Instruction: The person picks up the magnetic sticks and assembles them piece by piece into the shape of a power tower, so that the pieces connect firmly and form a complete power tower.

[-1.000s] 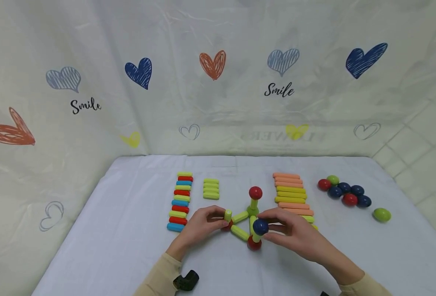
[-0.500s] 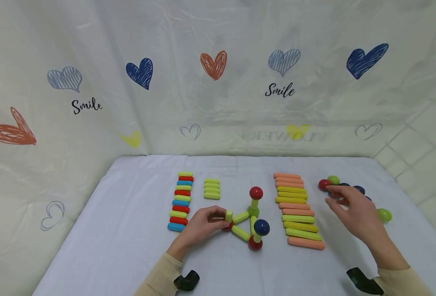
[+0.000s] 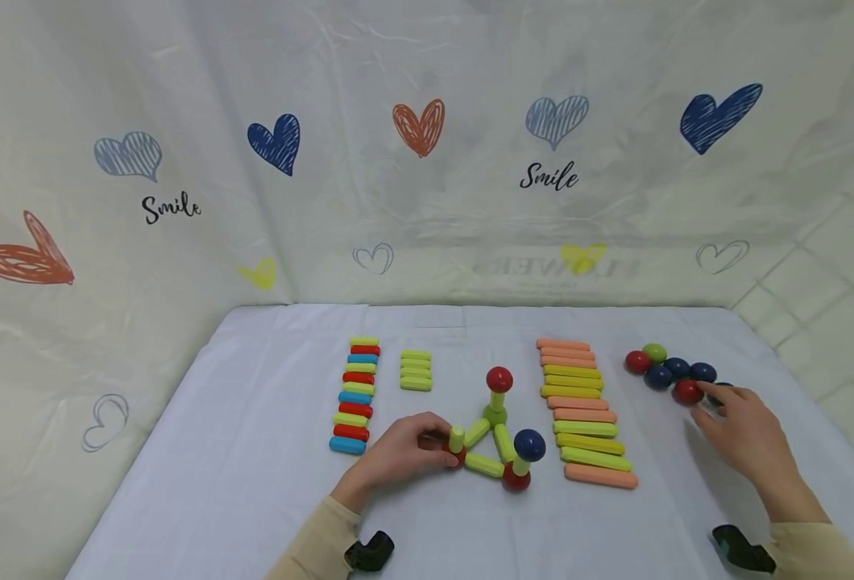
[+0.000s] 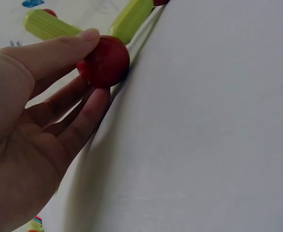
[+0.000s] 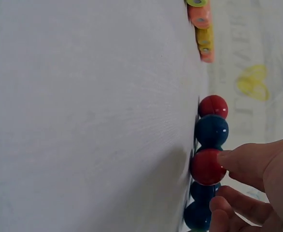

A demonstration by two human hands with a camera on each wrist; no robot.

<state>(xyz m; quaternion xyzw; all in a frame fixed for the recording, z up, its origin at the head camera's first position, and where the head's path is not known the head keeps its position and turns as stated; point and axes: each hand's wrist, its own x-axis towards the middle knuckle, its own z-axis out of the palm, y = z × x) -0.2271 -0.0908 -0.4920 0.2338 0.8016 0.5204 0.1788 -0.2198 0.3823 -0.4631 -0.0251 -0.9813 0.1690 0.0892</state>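
Note:
My left hand (image 3: pixel 405 451) pinches a red ball (image 4: pixel 107 63) at the left corner of a triangle of light green rods (image 3: pixel 484 465). A short green rod (image 3: pixel 457 438) stands upright on that ball. The back corner is a green ball (image 3: pixel 495 415), whose upright rod bears a red ball (image 3: pixel 499 379). At the front right corner, another red ball (image 3: pixel 516 478) carries a rod topped by a blue ball (image 3: pixel 529 445). Over on the right, my right hand (image 3: pixel 746 431) has thumb and finger on a loose red ball (image 5: pixel 207 167).
Loose blue balls (image 3: pixel 659 377), a green ball (image 3: pixel 655 353) and another red ball (image 3: pixel 637 362) lie beside my right hand. Long orange, yellow and green sticks (image 3: pixel 590 425) form a column. Short coloured rods (image 3: pixel 354 408) and green rods (image 3: pixel 416 374) lie in columns further left.
My right hand has left the blue ball on top of the structure and moved right to the loose balls, reaching a red one. The structure has turned slightly, with my left hand still holding it.

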